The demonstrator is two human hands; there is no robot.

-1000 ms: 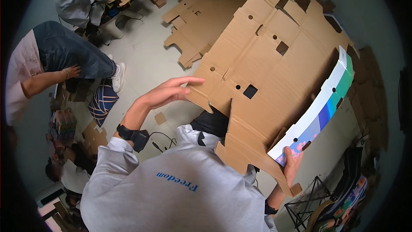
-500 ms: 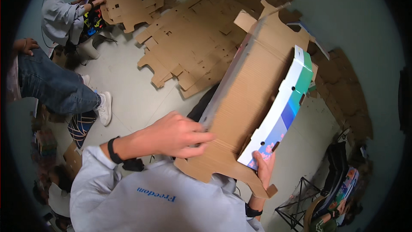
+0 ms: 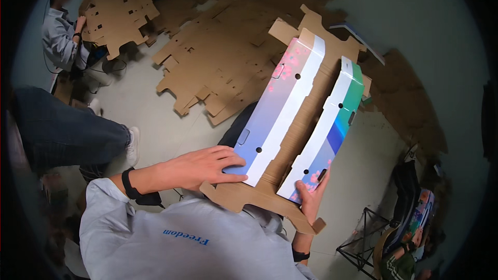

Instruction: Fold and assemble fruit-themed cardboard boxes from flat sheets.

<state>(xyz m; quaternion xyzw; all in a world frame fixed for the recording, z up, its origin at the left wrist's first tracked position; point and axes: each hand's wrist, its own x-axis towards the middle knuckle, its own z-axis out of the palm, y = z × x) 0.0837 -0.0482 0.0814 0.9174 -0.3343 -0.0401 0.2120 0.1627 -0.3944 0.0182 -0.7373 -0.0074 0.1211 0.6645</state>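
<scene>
A partly folded cardboard box point(image 3: 283, 156) lies across my lap, its plain brown inside facing up. Both long sides stand folded inward: a lilac-blue left side panel point(image 3: 270, 91) with pink blossoms and a white edge, and a green, blue and lilac right side panel point(image 3: 332, 135). My left hand point(image 3: 220, 165) is closed on the near end of the left panel, fingers bent over its printed face. On the other side, my right hand point(image 3: 311, 197) grips the right panel's near end, thumb on the white edge and fingers mostly hidden beneath. Brown end flaps stick out near and far.
Flat cardboard blanks point(image 3: 218, 62) are spread over the floor ahead. At far left a person holds another cardboard sheet point(image 3: 122, 18); a jeans-clad leg point(image 3: 72, 127) reaches in nearer. A black folding stand point(image 3: 363, 241) and another person's arm are at lower right.
The left side panel has swung up and inward, so its printed face now shows. My left hand has moved from above the brown board onto that panel. My right hand keeps its hold.
</scene>
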